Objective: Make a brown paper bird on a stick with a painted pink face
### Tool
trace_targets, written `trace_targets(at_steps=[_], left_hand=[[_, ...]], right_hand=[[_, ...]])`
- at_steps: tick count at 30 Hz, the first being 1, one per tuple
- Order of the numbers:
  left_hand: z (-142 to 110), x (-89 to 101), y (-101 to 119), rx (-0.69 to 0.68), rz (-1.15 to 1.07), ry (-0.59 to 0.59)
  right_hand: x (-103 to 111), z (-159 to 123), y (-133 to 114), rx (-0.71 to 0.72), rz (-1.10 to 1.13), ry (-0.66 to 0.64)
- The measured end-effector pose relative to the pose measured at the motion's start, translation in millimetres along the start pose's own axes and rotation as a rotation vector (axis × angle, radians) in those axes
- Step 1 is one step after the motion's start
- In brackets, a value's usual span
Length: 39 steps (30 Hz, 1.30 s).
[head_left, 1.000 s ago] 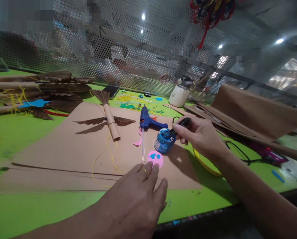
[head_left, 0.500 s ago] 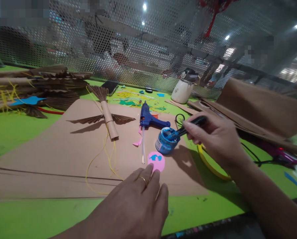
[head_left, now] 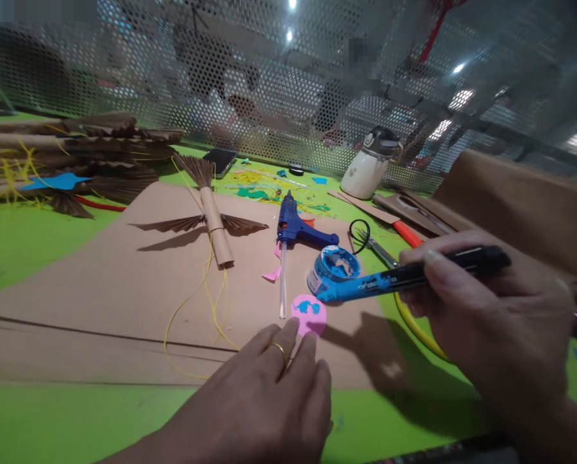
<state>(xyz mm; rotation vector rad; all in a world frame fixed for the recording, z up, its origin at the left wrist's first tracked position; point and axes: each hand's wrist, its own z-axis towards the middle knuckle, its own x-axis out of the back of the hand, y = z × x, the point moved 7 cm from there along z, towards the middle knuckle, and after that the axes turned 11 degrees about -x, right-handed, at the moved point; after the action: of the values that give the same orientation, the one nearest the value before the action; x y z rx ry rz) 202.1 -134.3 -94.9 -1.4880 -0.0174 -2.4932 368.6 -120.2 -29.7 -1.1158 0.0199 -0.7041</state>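
Note:
My left hand (head_left: pixel 269 386) lies with fingers stretched out, its fingertips pressing the lower edge of a pink paper disc (head_left: pixel 318 320) onto brown cardboard (head_left: pixel 138 309). Blue paint blobs mark the disc's upper part. Gripped in my right hand (head_left: pixel 491 322) is a black marker pen (head_left: pixel 409 276), its front end coated in blue paint and hovering just above the disc. Right behind that tip stands an open jar of blue paint (head_left: pixel 334 264). A blue glue gun (head_left: pixel 295 225) with a clear glue stick lies on the cardboard beyond the disc.
A paper-tube bird (head_left: pixel 215 225) with pleated wings and yellow string rests on the cardboard. More pleated pieces (head_left: pixel 118 161) are piled at left. Scissors (head_left: pixel 380 248) lie right of the jar, and a white bottle (head_left: pixel 365 167) stands behind. A perforated metal screen (head_left: pixel 172 77) closes the back.
My right hand has lifted the marker pen out of the paint jar and brought it right and nearer, its painted tip now over the pink disc. My left hand stays on the disc.

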Motion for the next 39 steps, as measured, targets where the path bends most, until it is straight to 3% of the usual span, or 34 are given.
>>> trace_targets(at_steps=[9,18,26,31,39], left_hand=[[0.0,0.1,1.0,0.026,-0.007,-0.006],[7.0,4.9,3.7,-0.045,0.043,-0.076],[6.9,6.9,3.4,-0.081,0.083,-0.037],[7.7,6.9,2.5,-0.046,0.061,-0.174],[8.5,12.1,6.2,-0.064,0.02,-0.218]], right_hand=[[-19.9,-4.5,-1.3,0.041,-0.231,-0.063],[-24.9,-4.2,-2.7,0.047,-0.156,-0.086],[-14.0,-4.7,-4.3,0.042,-0.092,0.041],[-11.0,-6.4,-4.6,0.071,-0.131,0.04],[-11.7,-9.1,1.9,0.007,-0.084,0.026]])
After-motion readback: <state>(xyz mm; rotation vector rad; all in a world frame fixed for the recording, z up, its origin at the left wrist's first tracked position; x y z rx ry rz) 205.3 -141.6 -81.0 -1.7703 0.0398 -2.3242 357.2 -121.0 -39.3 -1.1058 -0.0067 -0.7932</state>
